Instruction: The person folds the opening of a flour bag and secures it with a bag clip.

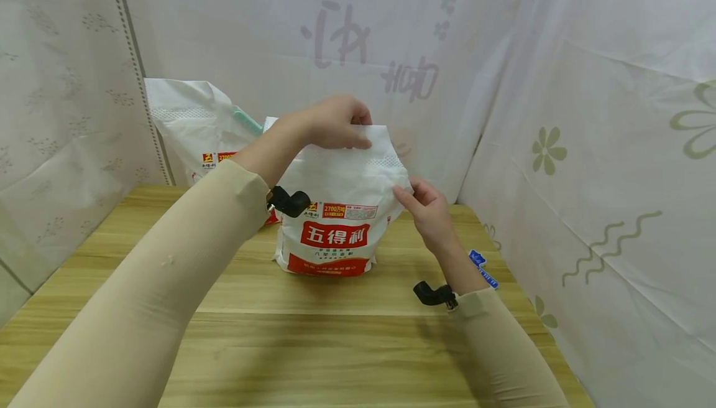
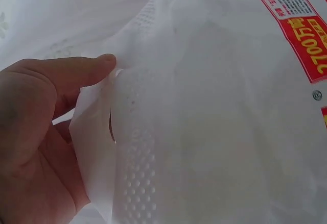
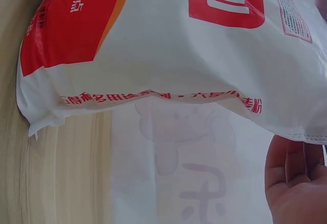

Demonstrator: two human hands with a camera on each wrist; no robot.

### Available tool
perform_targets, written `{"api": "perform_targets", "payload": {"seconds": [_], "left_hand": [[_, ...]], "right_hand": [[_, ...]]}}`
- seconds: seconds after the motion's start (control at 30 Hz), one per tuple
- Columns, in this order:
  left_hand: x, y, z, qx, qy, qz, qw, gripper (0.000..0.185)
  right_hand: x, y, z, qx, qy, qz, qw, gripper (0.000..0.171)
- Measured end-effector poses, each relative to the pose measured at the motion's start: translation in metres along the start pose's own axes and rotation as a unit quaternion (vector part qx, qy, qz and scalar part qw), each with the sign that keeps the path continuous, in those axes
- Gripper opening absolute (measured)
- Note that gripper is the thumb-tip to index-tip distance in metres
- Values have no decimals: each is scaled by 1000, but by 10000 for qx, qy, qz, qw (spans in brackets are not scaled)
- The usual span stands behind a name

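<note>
A white flour bag (image 1: 335, 209) with red labels stands upright on the wooden table (image 1: 347, 339). My left hand (image 1: 335, 123) grips its top edge from above; in the left wrist view the thumb (image 2: 76, 68) pinches the folded white top (image 2: 97, 147). My right hand (image 1: 427, 209) pinches the bag's upper right corner. The right wrist view shows the bag's side and bottom (image 3: 153, 55) with the right hand (image 3: 299, 180) at the lower right edge.
A second white bag (image 1: 196, 128) with a teal clip leans on the back left wall behind the first. A small blue and white packet (image 1: 483, 269) lies on the table by my right wrist. White cloth walls close in three sides.
</note>
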State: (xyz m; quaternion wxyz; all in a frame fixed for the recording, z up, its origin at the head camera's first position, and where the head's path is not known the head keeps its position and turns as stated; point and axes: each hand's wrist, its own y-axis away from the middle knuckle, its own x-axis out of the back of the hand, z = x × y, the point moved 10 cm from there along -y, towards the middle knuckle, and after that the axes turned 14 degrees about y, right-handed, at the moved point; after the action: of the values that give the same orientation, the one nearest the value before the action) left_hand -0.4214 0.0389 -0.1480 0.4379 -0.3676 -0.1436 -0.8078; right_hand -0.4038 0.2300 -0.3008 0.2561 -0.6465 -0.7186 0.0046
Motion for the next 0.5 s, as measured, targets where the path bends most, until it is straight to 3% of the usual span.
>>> {"api": "perform_targets", "payload": {"seconds": [0.3,0.5], "left_hand": [[3,7,10,-521,-169,427,9976,9],[8,11,16,-778,-466,728,9932,5]], "right_hand": [[5,-1,6,-282,298,461,9981,27],[7,-1,5,-248,482,751,9957,32]]}}
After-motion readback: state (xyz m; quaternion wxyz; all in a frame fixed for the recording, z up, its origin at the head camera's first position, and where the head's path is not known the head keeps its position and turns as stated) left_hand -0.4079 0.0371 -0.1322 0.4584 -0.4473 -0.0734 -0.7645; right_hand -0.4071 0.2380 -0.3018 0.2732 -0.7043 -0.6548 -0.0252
